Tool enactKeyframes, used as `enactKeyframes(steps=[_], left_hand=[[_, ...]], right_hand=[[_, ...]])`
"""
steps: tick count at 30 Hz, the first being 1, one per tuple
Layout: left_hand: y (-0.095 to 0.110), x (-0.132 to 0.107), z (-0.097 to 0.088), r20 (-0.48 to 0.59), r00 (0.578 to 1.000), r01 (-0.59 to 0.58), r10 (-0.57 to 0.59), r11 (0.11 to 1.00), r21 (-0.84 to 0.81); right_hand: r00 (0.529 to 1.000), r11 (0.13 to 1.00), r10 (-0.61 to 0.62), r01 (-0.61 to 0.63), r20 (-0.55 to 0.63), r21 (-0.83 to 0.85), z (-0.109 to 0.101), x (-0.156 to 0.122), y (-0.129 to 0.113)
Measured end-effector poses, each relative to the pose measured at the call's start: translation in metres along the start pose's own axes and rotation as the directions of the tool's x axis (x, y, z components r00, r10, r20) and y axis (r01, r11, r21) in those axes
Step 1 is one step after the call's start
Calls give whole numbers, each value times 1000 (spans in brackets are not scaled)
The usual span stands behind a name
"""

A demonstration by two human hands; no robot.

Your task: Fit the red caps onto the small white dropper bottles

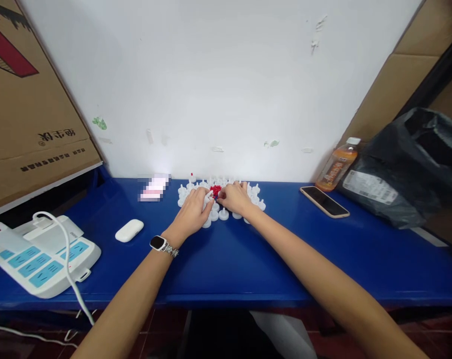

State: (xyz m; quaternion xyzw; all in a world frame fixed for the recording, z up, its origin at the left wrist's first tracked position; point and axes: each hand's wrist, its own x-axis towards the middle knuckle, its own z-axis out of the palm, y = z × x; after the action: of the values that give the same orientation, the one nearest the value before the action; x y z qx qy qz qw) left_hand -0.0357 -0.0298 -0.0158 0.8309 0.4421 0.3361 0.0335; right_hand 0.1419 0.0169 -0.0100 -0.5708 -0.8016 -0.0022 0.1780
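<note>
On the blue table near the wall lies a cluster of several small white plastic caps around a little heap of tiny red pieces. My left hand, with a watch on its wrist, has its fingers curled on one white piece right beside the red heap. My right hand rests among the caps, its fingertips pinched together at the edge of the red heap; what they hold is too small to make out.
A white earbud case and a white power strip with a cable lie at the left. A phone, an orange drink bottle and a black plastic bag sit at the right. Cardboard boxes lean at both sides.
</note>
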Motion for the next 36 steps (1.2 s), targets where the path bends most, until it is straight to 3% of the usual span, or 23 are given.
enactKeyframes(steps=[5,9,11,15,18,22,26,30,36], left_hand=[[-1,0,0,6,1000,-6,6,1000,1],[0,1,-1,-4,1000,-6,6,1000,-19],[0,1,-2,-6,1000,-8,8,999,-32],[1,0,-3,-9,1000,-21,20,998,-61],[2,0,-2,-4,1000,-21,20,996,-89],[5,-1,0,14,1000,-15,17,992,-122],[9,-2,1,20,999,-44,47,989,-141],[10,-2,1,25,999,-32,37,985,-167],[10,-2,2,18,1000,-15,19,981,-196]], right_hand=[[999,999,-12,13,-38,40,0,0,2],[983,960,4,46,-181,275,-8,-4,2],[975,865,1,111,-224,489,-14,-10,-1],[969,539,38,185,-243,822,-20,-22,-11],[969,373,131,149,-211,916,-18,-29,-19],[949,239,270,101,-166,966,-11,-33,-27],[941,124,312,95,-129,988,-4,-34,-34],[942,135,301,108,-145,985,0,-35,-37],[923,316,293,151,-248,937,2,-40,-38]])
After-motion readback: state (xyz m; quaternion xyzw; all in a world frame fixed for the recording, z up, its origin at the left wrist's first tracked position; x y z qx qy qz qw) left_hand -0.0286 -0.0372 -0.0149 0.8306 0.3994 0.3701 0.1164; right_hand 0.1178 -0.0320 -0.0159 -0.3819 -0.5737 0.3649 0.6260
